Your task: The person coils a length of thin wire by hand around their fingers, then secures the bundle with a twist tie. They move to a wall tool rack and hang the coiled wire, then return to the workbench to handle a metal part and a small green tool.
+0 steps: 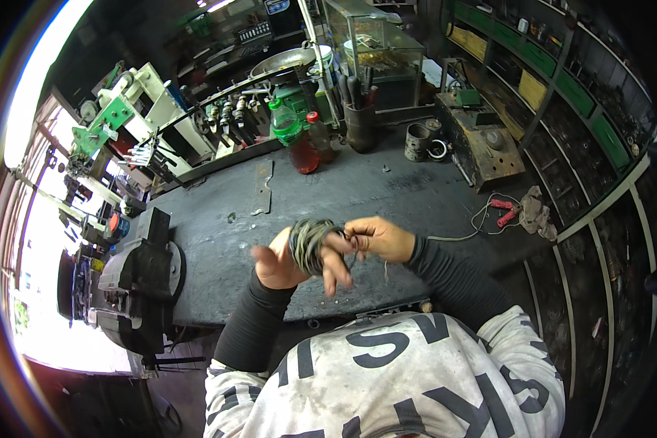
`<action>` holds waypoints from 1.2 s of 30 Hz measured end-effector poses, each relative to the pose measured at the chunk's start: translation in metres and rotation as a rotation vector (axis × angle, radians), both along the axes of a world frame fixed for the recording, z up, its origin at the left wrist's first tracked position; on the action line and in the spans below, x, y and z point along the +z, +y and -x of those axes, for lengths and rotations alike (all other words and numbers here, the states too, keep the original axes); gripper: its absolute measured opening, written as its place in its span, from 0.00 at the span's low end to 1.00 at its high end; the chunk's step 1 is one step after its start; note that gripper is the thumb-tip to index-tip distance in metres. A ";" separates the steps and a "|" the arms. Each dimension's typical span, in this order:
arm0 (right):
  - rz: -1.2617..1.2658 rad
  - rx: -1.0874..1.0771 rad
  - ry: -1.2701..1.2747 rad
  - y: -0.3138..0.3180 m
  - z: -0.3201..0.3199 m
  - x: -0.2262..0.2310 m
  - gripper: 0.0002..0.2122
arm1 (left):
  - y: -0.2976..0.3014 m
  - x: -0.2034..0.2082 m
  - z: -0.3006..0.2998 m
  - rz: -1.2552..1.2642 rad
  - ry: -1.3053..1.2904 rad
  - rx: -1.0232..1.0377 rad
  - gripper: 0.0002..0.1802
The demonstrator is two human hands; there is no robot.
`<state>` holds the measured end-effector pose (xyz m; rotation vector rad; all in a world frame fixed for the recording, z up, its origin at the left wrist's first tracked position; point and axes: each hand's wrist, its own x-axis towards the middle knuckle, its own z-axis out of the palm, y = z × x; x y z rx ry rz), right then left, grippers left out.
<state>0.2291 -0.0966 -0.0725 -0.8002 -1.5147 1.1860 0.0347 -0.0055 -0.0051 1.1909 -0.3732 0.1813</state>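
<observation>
A coil of thin dark and olive wire or cord [308, 247] is wound around my left hand [276, 264]. That hand is over the near part of the workbench, thumb out to the left. Its fingers stick out past the coil on the right, spread apart and not curled round it. Just beside them, my right hand [384, 239] is closed in a pinch on a strand at the coil's right side. A short loose end dangles below the right fingers. Where the strand passes between the fingers is partly hidden.
On the dark workbench [219, 281] stand a green-capped bottle of red liquid [303, 155], a red-capped bottle [319, 139] and a tool holder [360, 128]. A vise [135, 270] is at left. Red-handled pliers [505, 210], a rag [536, 215] and a rusty metal box [482, 150] lie right.
</observation>
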 end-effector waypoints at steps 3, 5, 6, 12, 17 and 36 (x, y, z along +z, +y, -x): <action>0.471 0.113 0.521 -0.028 0.038 0.018 0.18 | -0.006 0.002 0.003 0.143 -0.054 0.404 0.27; 0.590 0.130 0.573 -0.036 0.052 0.031 0.18 | -0.002 0.003 0.006 0.192 -0.070 0.571 0.25; 0.568 0.136 0.549 -0.034 0.052 0.025 0.16 | 0.000 0.004 0.008 0.217 -0.078 0.654 0.25; 0.467 0.101 0.658 -0.025 0.007 -0.035 0.07 | 0.020 0.011 0.059 0.559 -0.348 0.545 0.22; 0.461 -0.195 0.291 -0.008 0.008 -0.020 0.04 | 0.016 0.010 0.086 0.463 -0.301 0.406 0.22; -0.233 -0.265 -0.392 0.006 0.123 0.004 0.10 | 0.058 -0.065 0.073 0.642 0.214 0.632 0.20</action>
